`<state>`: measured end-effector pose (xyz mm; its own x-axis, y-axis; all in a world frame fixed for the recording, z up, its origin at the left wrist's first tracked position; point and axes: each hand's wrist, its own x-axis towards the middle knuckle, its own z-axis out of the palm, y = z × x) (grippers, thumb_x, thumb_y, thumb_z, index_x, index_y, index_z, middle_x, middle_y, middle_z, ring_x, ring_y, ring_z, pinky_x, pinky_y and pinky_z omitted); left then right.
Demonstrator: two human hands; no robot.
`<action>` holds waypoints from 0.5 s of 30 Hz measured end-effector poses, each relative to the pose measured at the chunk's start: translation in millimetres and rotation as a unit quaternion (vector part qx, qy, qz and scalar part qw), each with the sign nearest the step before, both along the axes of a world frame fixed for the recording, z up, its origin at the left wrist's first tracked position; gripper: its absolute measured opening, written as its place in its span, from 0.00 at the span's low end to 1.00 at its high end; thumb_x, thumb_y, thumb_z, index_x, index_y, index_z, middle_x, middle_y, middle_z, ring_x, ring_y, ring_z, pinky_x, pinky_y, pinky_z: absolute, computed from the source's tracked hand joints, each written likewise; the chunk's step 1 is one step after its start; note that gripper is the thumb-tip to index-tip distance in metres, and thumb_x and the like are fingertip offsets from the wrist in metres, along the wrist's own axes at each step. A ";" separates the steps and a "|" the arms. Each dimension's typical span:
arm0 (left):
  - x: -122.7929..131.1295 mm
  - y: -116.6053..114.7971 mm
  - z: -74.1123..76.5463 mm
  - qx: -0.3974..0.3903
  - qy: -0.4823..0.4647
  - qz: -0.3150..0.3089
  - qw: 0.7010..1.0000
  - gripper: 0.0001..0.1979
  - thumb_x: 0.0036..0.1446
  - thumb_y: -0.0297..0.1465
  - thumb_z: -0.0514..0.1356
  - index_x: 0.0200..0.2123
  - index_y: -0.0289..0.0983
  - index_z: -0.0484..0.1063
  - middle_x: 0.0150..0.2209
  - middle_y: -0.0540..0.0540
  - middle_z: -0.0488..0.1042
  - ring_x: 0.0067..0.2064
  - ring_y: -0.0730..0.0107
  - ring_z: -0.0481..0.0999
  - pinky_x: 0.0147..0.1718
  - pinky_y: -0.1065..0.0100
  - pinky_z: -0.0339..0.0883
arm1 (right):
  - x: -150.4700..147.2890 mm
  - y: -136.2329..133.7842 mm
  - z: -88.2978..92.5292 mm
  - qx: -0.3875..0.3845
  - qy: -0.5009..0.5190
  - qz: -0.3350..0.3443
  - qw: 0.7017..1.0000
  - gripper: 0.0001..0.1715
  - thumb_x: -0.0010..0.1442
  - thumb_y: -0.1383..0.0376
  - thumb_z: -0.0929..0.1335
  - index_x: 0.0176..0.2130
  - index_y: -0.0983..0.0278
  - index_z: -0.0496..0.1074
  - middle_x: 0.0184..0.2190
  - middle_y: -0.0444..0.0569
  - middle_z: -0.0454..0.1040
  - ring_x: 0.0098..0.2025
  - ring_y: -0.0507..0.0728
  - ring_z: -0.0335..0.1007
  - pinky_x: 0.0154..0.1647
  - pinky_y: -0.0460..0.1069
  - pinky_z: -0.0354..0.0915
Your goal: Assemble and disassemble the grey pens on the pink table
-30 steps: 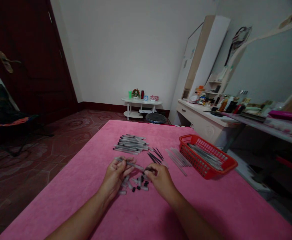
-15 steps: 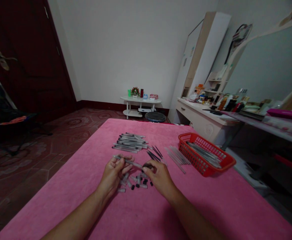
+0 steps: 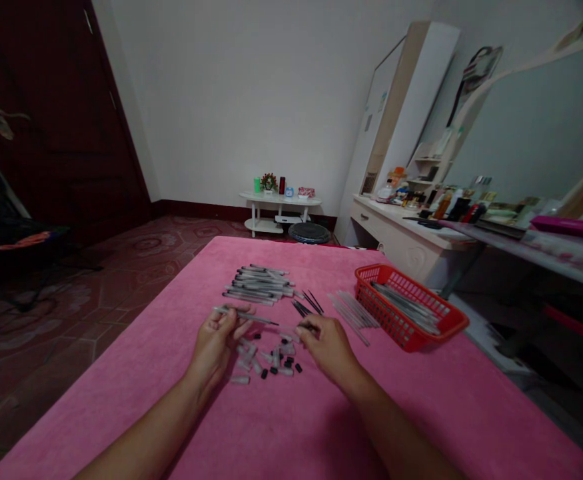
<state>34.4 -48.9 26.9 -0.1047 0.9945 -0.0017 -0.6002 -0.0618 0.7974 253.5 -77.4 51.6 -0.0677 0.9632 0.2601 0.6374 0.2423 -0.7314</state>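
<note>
My left hand pinches a slim grey pen whose dark tip points right. Across a small gap, my right hand is closed on a small translucent cap, partly hidden by the fingers. Between and below the hands lie loose clear caps and small black plugs. Beyond the left hand is a pile of grey pens. Thin black rods lie right of that pile, followed by a row of clear tubes.
A red basket holding more slim rods stands on the pink cloth at the right. Behind the cloth is a low white stand with small items. A cluttered dresser is on the right, a dark chair on the left.
My hands have moved apart. The pen's dark tip now shows bare, and a clear cap shows at my right fingertips. My left hand has shifted slightly left.
</note>
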 end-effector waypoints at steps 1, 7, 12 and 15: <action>-3.5 2.4 0.1 0.003 -0.005 0.018 1.000 0.12 0.47 0.31 0.68 0.32 0.34 0.69 0.37 0.45 0.79 0.40 0.66 0.80 0.40 0.68 0.75 | 7.9 3.3 2.8 0.008 -0.005 -0.004 1.000 0.09 0.54 0.63 0.65 0.28 0.64 0.75 0.24 0.45 0.75 0.28 0.53 0.68 0.29 0.45 0.58; -14.0 6.9 3.8 -0.001 -0.003 0.073 0.997 0.12 0.48 0.34 0.68 0.31 0.34 0.70 0.36 0.46 0.79 0.39 0.67 0.79 0.43 0.64 0.74 | 57.4 23.3 8.3 0.020 -0.072 -0.094 0.993 0.11 0.52 0.63 0.65 0.24 0.66 0.73 0.21 0.47 0.73 0.26 0.54 0.68 0.27 0.46 0.57; -10.2 4.8 4.6 -0.008 0.004 0.065 0.998 0.11 0.48 0.33 0.68 0.30 0.34 0.70 0.35 0.46 0.79 0.39 0.67 0.79 0.42 0.65 0.75 | 71.1 23.6 1.7 0.029 -0.173 -0.244 0.954 0.12 0.54 0.61 0.64 0.28 0.64 0.75 0.24 0.51 0.76 0.28 0.57 0.70 0.26 0.47 0.54; -8.6 4.8 2.2 -0.004 0.000 0.045 0.999 0.11 0.48 0.32 0.68 0.32 0.34 0.70 0.36 0.45 0.79 0.41 0.66 0.79 0.42 0.66 0.75 | 67.2 19.3 1.9 0.020 -0.238 -0.269 0.933 0.14 0.55 0.57 0.65 0.29 0.63 0.76 0.26 0.54 0.77 0.29 0.59 0.71 0.26 0.48 0.52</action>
